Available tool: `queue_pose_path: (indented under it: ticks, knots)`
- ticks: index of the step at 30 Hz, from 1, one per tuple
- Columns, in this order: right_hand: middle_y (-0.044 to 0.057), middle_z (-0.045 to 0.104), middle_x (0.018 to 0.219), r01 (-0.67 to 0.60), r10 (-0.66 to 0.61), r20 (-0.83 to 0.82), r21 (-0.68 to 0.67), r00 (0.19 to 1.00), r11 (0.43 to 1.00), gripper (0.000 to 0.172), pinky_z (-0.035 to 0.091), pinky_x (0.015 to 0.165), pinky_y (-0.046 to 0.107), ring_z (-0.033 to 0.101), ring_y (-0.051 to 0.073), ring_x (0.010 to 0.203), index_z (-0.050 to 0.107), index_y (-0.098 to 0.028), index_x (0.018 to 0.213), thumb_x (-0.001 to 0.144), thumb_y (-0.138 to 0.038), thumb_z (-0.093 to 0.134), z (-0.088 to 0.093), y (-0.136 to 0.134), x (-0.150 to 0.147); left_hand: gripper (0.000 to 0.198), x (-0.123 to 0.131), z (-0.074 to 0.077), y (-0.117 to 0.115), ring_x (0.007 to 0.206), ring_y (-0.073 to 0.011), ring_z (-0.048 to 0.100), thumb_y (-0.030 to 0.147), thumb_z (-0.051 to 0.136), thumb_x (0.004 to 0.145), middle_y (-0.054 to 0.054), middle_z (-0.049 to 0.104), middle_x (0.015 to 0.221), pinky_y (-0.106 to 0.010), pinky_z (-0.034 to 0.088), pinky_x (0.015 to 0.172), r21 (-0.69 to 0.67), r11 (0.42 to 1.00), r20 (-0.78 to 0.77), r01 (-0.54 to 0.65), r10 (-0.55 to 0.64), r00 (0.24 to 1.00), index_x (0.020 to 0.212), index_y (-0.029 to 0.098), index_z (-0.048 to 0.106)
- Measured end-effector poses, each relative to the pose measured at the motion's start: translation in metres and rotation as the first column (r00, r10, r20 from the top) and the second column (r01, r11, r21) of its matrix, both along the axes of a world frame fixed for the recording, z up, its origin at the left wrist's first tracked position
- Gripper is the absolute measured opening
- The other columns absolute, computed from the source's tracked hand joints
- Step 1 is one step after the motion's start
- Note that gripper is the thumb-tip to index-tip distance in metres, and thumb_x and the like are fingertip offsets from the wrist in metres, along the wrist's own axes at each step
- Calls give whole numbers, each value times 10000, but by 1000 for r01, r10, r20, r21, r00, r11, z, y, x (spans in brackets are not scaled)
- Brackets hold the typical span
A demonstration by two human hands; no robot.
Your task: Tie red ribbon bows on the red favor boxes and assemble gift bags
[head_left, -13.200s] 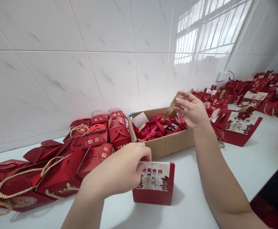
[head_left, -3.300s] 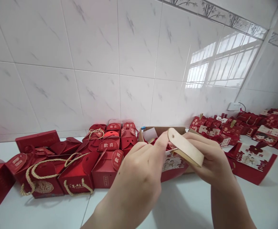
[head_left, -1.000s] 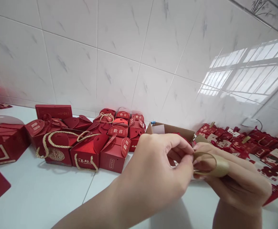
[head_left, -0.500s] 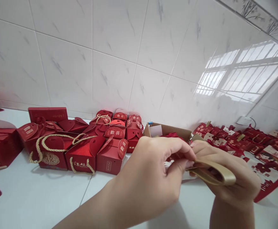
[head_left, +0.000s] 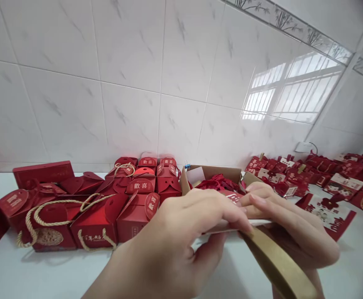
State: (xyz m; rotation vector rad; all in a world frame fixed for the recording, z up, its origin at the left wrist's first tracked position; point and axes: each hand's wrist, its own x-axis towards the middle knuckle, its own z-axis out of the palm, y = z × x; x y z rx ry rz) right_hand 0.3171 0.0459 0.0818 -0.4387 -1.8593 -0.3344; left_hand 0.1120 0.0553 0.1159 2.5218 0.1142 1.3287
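Both my hands are over the white surface, around a red-and-white gift box [head_left: 232, 197], mostly hidden by my fingers. My left hand [head_left: 190, 236] grips its near side, index finger on top and thumb beneath. On the other side my right hand [head_left: 293, 226] clasps the box, its fingers bent over the top. A gold ribbon [head_left: 273, 259] comes out between the hands and hangs in a loop toward me over the right wrist. Where it joins the box is hidden.
Red boxes [head_left: 140, 186], some with gold rope handles [head_left: 57, 211], crowd the left and middle. An open cardboard carton [head_left: 184, 182] holding red ribbons [head_left: 219, 182] stands behind my hands. More red boxes [head_left: 340, 189] fill the right side by the tiled wall [head_left: 131, 108].
The gold ribbon loop has swung down toward me. My hands have spread over the box, whose red top and white edge now show. The view has shifted slightly.
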Motion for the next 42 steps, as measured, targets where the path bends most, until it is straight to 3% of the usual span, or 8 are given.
queue_pose_path:
  ticks: [4,11,20,27,33,37,42]
  knots:
    - [72,673,903,-46,45,38,19,998,999,454,516,695,387,627,193,757,584,-176,1212,771,-76,632,5,-1,1,311,3,-4,2,948,-99,612,-99,519,744,-37,679,949,-195,491,873,84,996,55,9,-13,998,948,120,603]
    - [82,679,942,-64,60,89,38,994,997,370,506,737,370,641,197,854,641,-128,1088,753,20,592,11,-2,0,286,5,-1,3,821,-92,646,-123,510,734,-35,689,830,-234,482,811,220,975,113,-25,0,994,849,118,614]
    - [84,679,929,-73,69,76,55,995,996,383,508,723,374,630,192,835,642,-139,1085,750,32,570,12,-2,-2,322,6,0,4,789,-104,646,-123,520,720,-25,699,833,-259,494,768,234,971,118,-52,25,993,866,144,626]
    - [79,641,869,-44,58,132,-110,990,993,342,505,673,310,587,158,789,591,-117,1065,757,22,535,16,-7,-1,361,7,-6,6,835,-122,646,-125,547,714,-19,701,871,-277,471,807,270,961,70,-63,46,996,935,149,628]
    - [92,606,920,-23,43,173,-118,984,993,360,503,656,297,561,164,814,534,-145,1136,803,-25,469,14,-3,-6,386,9,-5,12,877,-140,611,-115,541,727,-15,687,855,-290,501,797,197,978,127,-63,38,991,967,179,614]
    - [64,607,900,-20,37,97,-167,995,986,446,511,656,270,568,148,789,492,-175,1206,786,-25,496,11,0,-7,362,9,-3,15,874,-139,603,-127,545,715,-33,681,851,-274,522,789,205,977,138,-64,36,990,946,143,614]
    - [57,624,853,0,7,47,-145,999,989,291,511,674,289,584,155,781,532,-168,1005,753,-20,532,10,1,-7,335,8,-2,15,845,-131,602,-117,551,718,-31,680,837,-269,521,789,196,979,146,-61,32,989,917,146,613]
